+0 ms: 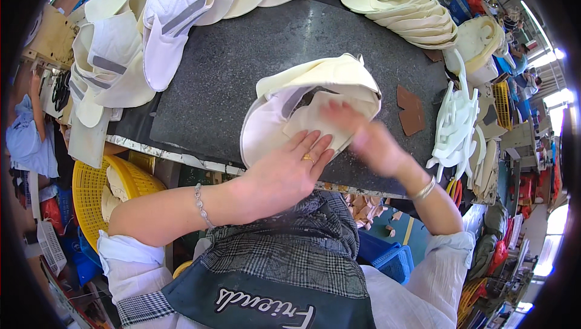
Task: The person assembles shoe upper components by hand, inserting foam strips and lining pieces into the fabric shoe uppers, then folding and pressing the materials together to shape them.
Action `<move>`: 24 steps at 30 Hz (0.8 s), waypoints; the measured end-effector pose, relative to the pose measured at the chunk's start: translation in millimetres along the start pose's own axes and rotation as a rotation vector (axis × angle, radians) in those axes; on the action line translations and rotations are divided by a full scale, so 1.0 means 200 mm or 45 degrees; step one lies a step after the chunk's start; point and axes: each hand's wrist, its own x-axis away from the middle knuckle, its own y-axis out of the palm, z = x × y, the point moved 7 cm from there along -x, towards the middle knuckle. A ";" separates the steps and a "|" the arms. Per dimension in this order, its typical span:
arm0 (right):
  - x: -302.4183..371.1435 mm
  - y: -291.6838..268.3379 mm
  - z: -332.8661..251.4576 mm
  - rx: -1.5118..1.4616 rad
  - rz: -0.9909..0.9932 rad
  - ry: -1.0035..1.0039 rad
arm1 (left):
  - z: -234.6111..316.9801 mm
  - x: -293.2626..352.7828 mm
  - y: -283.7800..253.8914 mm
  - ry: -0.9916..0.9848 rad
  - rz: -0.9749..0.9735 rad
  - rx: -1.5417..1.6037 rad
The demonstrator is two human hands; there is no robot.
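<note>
A cream shoe upper point(315, 75) lies on the dark worktable in front of me, its padded collar standing up in a curve. Its inner side shows, with a grey strip at the edge of an opening. My left hand point(284, 168) rests flat on the near part of the upper, fingers stretched out, a ring on one of them. Over the upper's right half is my right hand point(369, 132), its fingers smeared by motion against the cream lining point(308, 117). Whether those fingers hold anything cannot be made out.
White shoe uppers with grey strips point(175, 20) line the table's left and far edges. Nested cream uppers point(405, 8) sit far right. A brown flat piece point(411, 111) and white plastic pieces point(454, 126) lie at right. A yellow basket point(91, 196) stands below left.
</note>
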 end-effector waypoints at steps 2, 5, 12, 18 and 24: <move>0.03 0.14 -0.12 0.708 -0.142 -0.072 | 0.03 0.01 0.01 0.047 -0.108 -0.135; 0.04 0.10 -0.15 0.701 -0.094 -0.027 | 0.03 0.02 -0.02 0.049 -0.115 -0.140; 0.04 -0.01 -0.16 0.707 -0.031 -0.094 | -0.05 0.00 -0.04 0.039 -0.080 -0.009; 0.00 0.06 -0.19 1.190 -0.225 -0.252 | -0.21 -0.06 -0.02 0.106 0.027 0.097; -0.04 -0.03 -0.21 0.786 0.011 -0.031 | -0.40 -0.13 0.03 -0.487 -0.038 0.622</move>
